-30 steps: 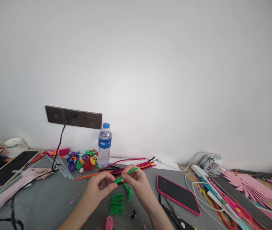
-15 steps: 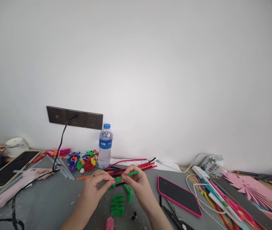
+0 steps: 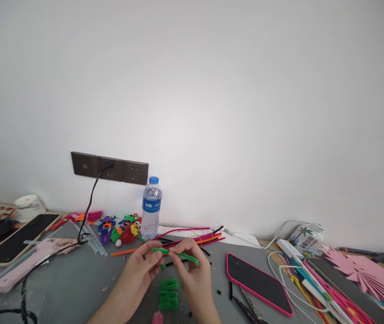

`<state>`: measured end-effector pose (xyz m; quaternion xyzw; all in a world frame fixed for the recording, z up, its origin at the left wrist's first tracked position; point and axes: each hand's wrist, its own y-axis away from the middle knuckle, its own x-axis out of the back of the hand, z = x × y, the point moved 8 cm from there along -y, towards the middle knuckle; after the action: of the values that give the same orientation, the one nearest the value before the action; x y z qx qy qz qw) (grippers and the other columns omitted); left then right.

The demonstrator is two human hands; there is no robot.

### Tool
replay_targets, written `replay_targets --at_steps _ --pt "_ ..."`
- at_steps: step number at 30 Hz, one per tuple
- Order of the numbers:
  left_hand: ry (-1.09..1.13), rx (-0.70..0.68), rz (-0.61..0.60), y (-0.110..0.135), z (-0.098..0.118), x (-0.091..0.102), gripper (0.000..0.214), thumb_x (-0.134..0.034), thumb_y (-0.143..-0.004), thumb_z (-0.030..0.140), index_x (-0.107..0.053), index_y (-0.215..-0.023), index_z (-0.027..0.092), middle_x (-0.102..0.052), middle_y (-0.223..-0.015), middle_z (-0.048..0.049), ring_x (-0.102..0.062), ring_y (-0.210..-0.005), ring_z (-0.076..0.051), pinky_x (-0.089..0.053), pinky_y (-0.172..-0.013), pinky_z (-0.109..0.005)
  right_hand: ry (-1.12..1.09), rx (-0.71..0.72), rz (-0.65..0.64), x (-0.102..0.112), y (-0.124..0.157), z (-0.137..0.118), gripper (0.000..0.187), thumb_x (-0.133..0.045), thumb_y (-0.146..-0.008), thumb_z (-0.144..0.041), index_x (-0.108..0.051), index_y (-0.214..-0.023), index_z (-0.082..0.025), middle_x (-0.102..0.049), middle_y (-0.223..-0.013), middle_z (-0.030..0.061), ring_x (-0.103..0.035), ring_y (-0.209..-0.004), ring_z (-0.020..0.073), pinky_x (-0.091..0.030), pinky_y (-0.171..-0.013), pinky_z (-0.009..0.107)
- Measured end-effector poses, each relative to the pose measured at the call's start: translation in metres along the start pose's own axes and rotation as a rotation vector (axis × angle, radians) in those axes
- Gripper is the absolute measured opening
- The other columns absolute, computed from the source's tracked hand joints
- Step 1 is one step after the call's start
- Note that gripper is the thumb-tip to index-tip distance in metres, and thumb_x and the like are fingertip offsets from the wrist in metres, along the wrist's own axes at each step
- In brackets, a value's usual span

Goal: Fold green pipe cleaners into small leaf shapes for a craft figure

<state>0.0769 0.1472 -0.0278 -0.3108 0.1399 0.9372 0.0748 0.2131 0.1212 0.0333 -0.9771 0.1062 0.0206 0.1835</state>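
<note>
Between both hands is a green pipe cleaner (image 3: 189,257), slightly bent and sloping down to the right. My left hand (image 3: 140,269) is closed, pinching its left part between thumb and fingers. My right hand (image 3: 195,272) is also closed, gripping it nearer the middle, so the right end sticks out past the fingers. On the grey mat below lie several folded green pipe cleaners (image 3: 168,294) in a stack. A pink fuzzy bundle (image 3: 157,318) shows at the bottom edge. Part of another green piece (image 3: 162,267) shows beside my left fingertips.
Behind the hands stand a water bottle (image 3: 151,209) and small pipe-cleaner figures (image 3: 124,230). A pink-edged phone (image 3: 258,283) and scissors (image 3: 247,308) lie right. A pink glue gun (image 3: 26,270) with a black cord (image 3: 88,204) lies left, beside a tablet (image 3: 19,238).
The hands have shifted on the green pipe cleaner, and its right end now points down instead of up. The loose bent green piece by my right hand no longer shows. The view has shifted slightly.
</note>
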Motion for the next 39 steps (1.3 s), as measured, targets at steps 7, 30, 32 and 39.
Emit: replay_targets --at_steps 7,30,32,39 --pt "0.153 0.028 0.008 -0.001 -0.005 0.000 0.035 -0.090 -0.054 0.028 -0.063 -0.074 0.019 -0.064 -0.072 0.0034 -0.061 -0.068 -0.011 -0.049 -0.059 -0.019 0.134 0.144 -0.087 -0.012 0.007 -0.008 0.011 -0.062 -0.082 -0.020 -0.057 -0.072 -0.022 -0.058 -0.072 0.0017 -0.055 -0.068 0.0174 -0.043 -0.062 0.027" --pt "-0.358 -0.094 -0.097 0.002 0.014 -0.007 0.037 -0.082 -0.062 0.041 -0.055 -0.075 0.020 -0.047 -0.060 0.0077 -0.041 -0.059 -0.010 -0.031 -0.057 -0.018 0.043 -0.208 -0.400 -0.015 -0.004 0.016 0.024 -0.066 -0.080 -0.039 -0.060 -0.072 -0.017 -0.053 -0.067 -0.0008 -0.045 -0.062 0.0128 -0.035 -0.058 0.025" --pt "-0.374 -0.116 -0.075 0.002 0.018 -0.006 0.037 -0.082 -0.061 0.042 -0.056 -0.074 0.020 -0.047 -0.060 0.0073 -0.041 -0.060 -0.011 -0.031 -0.057 -0.019 0.017 -0.236 -0.400 -0.014 -0.004 0.019 0.027 -0.063 -0.082 -0.043 -0.059 -0.075 -0.017 -0.050 -0.065 -0.0022 -0.043 -0.060 0.0116 -0.034 -0.056 0.024" --pt "-0.347 -0.045 0.012 0.003 0.023 0.000 0.040 -0.083 -0.058 0.047 -0.059 -0.074 0.020 -0.045 -0.063 0.0064 -0.041 -0.062 -0.012 -0.035 -0.056 -0.021 -0.001 -0.171 -0.157 0.020 -0.022 0.027 0.038 -0.060 -0.080 -0.055 -0.052 -0.069 -0.019 -0.050 -0.062 -0.0019 -0.044 -0.058 0.0134 -0.037 -0.056 0.025"
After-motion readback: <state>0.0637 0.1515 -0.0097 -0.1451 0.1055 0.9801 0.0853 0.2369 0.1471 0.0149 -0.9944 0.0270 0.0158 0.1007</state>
